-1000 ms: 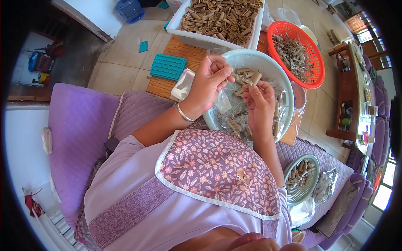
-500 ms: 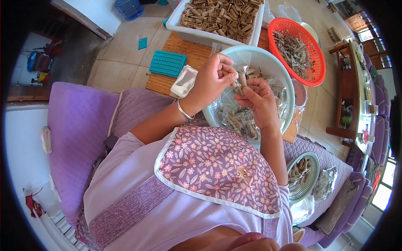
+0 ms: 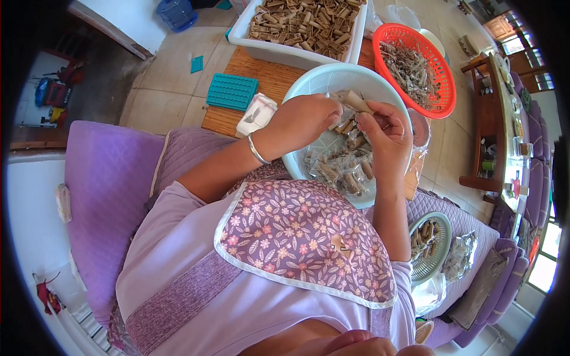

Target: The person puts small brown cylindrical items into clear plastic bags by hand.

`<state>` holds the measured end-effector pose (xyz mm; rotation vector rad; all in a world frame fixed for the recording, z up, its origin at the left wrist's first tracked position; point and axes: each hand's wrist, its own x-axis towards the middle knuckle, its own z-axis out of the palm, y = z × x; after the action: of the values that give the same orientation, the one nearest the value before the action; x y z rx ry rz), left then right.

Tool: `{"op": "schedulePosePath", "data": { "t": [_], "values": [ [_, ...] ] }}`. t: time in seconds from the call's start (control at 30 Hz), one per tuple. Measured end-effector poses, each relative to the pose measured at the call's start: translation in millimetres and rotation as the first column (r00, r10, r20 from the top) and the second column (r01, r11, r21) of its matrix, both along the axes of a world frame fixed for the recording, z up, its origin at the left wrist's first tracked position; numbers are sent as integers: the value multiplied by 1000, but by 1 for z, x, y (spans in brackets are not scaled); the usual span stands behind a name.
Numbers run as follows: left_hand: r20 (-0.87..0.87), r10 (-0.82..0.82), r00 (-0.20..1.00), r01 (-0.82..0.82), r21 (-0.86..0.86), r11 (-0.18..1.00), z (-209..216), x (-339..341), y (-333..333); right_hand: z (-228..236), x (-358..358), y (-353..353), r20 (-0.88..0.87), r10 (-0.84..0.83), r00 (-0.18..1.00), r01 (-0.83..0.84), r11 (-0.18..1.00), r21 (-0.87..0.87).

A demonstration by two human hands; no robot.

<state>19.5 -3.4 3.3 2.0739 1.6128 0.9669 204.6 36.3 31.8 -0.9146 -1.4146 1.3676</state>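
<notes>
Shifted since the earlier frame: my left hand [image 3: 306, 120], now showing more of its back, and my right hand [image 3: 387, 127], higher over the basin [image 3: 356, 77].

Basin: pale blue, round, under both hands; clear-wrapped pieces [image 3: 341, 172] lie in it.

Tub [image 3: 291, 54]: white, rectangular, just beyond the basin, heaped with loose brown pieces [image 3: 306, 24].

Basket [image 3: 446, 80]: red, slotted, beside the basin on my right.

Hands, bare: right pinches the tan piece [image 3: 360, 102] between thumb and fingers; left has fingers curled, tips partly hidden near it, so whether they grip I cannot tell.

Tan piece, one: tubular, held over the basin's far side, clear film [image 3: 342, 99] about it. Judged light and stiff, perhaps brittle-edged; film soft, slippery. Best hold: gently by its sides, film caught along with it.
</notes>
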Motion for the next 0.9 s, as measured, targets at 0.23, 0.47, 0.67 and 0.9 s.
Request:
{"op": "schedulePosePath", "data": {
  "t": [0.23,0.47,0.67,0.9],
  "values": [
    [-121,20,992,-1,157,988,8,4,-4,11,1,4,357,-205,911,40,907,419],
    [-256,112,960,-36,284,958,-4,4,-1,29,0,9,592,-135,795,-149,902,406],
    [-257,98,961,-32,252,967,0,4,1,32,-5,12,688,-80,722,-264,886,381],
    [-167,-4,986,31,161,987,-2,-1,7,33,-4,11,698,-44,714,-298,883,362]
  ]
}}
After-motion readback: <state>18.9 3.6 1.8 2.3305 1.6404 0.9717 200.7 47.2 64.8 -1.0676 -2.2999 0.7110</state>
